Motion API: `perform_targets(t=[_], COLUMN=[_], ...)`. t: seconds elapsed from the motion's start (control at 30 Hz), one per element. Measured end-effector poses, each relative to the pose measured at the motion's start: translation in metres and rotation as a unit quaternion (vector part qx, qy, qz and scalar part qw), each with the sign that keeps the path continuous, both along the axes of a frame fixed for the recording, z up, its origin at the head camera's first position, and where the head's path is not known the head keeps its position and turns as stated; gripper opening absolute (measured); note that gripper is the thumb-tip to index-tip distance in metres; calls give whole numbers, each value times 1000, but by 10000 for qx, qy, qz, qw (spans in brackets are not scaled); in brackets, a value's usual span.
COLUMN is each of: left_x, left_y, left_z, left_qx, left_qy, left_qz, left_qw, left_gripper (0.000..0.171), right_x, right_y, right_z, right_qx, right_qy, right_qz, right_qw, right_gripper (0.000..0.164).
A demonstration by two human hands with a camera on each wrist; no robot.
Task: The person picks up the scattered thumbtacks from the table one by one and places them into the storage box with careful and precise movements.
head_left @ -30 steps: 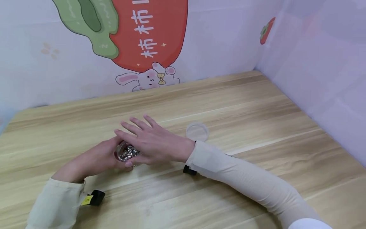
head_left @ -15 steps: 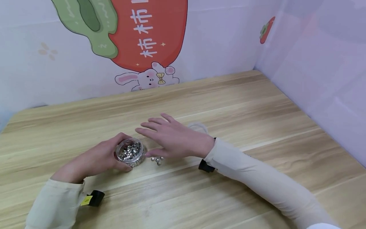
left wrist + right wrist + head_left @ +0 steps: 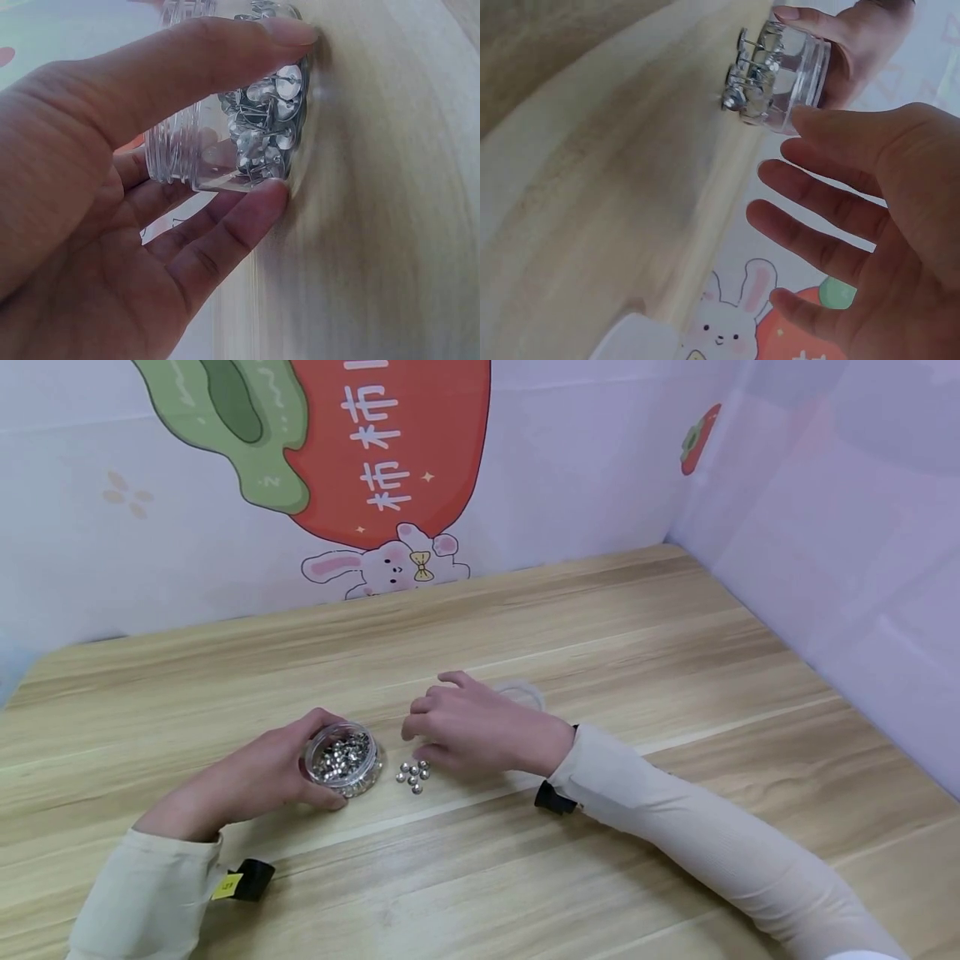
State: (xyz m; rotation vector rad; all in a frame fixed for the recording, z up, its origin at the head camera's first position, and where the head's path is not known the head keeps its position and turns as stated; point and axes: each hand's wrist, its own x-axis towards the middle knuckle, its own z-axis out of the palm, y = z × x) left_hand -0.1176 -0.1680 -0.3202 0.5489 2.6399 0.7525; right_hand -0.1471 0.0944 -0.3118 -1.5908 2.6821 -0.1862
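A clear round jar [image 3: 366,783] stands lidless on the table, part filled with silvery thumbtacks [image 3: 262,139]. My left hand [image 3: 281,770] grips it from the left, thumb on one side and fingers on the other. Just right of the jar, several loose thumbtacks [image 3: 413,775] lie in a small cluster, heads up, points in the air. Over and slightly behind this cluster hovers my right hand [image 3: 487,727], fingers loosely bent. The right wrist view shows the right hand's fingers apart and holding nothing, near the jar [image 3: 799,82].
Behind my right hand lies a clear round lid [image 3: 525,695], partly hidden by it. The wooden tabletop [image 3: 600,635] meets a printed back wall [image 3: 585,468] and a pale side wall [image 3: 840,568]. A black wrist camera [image 3: 255,878] sits at my left cuff.
My right hand has moved right, off the jar's mouth, and its fingers have bent. Loose thumbtacks now show on the table beside the jar. The left hand has kept its grip.
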Motion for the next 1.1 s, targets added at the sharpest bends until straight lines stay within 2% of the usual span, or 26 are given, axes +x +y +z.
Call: perform_targets(t=[0.17,0.33,0.83,1.1], left_x=[0,0,2,1], left_y=[0,1,-1,-1], left_z=[0,1,2,3], left_qx=[-15,-43,-56,-44], left_qy=[40,67,63,70], left_qz=[0,1,12,-5], left_qw=[10000,10000,10000,10000], left_gripper=[83,83,84,83], right_x=[-1,1,2,2], right_y=[-3,-5,-8,-7], right_z=[-9,-14,-14,-4], right_qx=[44,56,116,71], right_qy=[144,172,254,406], right_qz=[105,131,112,-49], right_qw=[9998,9998,9995,9991], right_gripper=[8,11,15,14])
